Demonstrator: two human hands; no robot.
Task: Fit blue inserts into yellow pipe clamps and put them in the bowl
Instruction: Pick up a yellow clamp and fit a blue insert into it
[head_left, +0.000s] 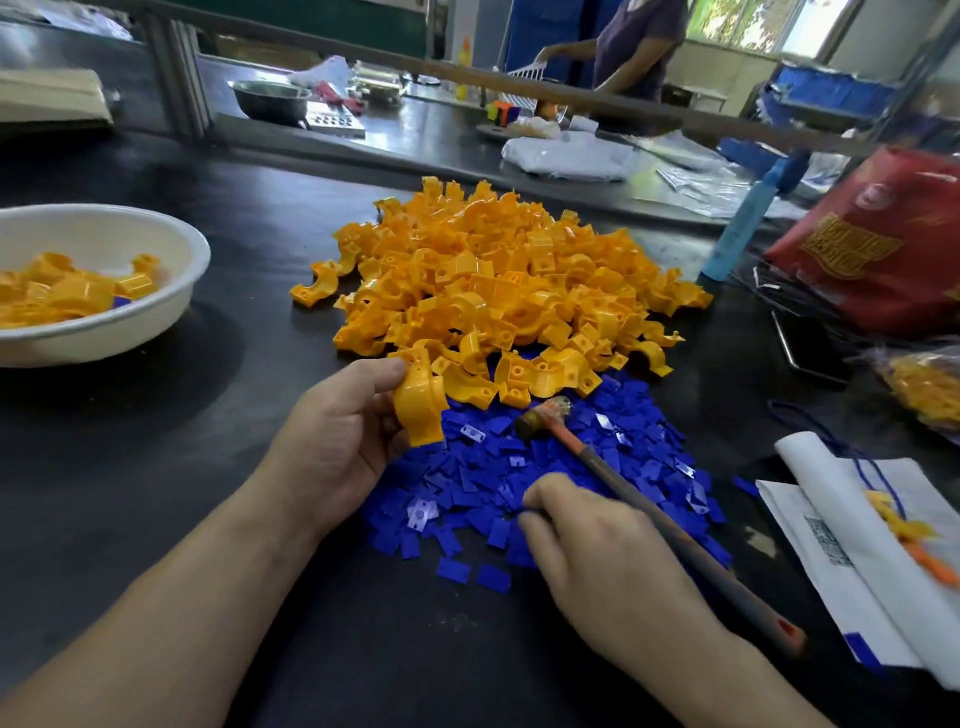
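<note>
My left hand (337, 441) holds one yellow pipe clamp (421, 402) between thumb and fingers, just left of the blue heap. Behind it lies a big pile of yellow clamps (498, 280). A spread of small blue inserts (545, 467) covers the table in front of that pile. My right hand (587, 551) rests on the near side of the blue inserts, fingertips pinching at one blue insert. A small hammer (613, 467) lies across the inserts beside my right hand. The white bowl (171, 317) at the far left holds several yellow clamps.
A red bag (878, 244) and a blue bottle (748, 218) stand at the right. A phone (805, 348) and white sacks (857, 561) lie near the right edge. A second person works at the far bench behind a rail.
</note>
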